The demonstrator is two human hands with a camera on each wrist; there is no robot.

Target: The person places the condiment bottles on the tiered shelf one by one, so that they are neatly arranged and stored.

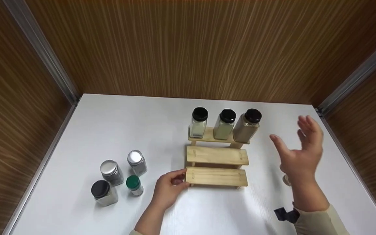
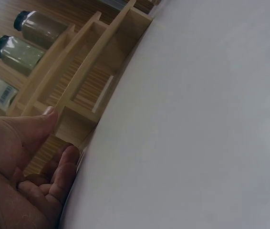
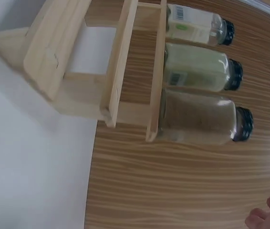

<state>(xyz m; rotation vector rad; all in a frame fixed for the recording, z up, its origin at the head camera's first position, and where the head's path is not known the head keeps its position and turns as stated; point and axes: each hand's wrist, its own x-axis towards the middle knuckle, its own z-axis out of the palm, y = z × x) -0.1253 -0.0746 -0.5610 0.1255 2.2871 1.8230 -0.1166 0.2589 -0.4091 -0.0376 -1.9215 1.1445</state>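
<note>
A three-step wooden rack (image 1: 217,156) stands on the white table. My left hand (image 1: 170,188) holds the left end of its lowest step, with the thumb at the front corner and the forefinger farther back. In the left wrist view the thumb (image 2: 37,126) meets the step's edge while the other fingers curl below. Three black-capped glass jars stand on the top step: a pale one (image 1: 198,126), a greenish one (image 1: 224,128) and a brown one (image 1: 245,130). Right of the rack, my right hand (image 1: 302,156) is raised with thumb and fingers spread, holding nothing.
On the left stand two silver-capped jars (image 1: 112,173) (image 1: 138,164), a black-capped jar (image 1: 105,195) and a small green-capped bottle (image 1: 135,186). A small round object (image 1: 286,180) is partly hidden behind my right wrist. Wood-grain panels (image 1: 188,49) enclose the table at back and sides.
</note>
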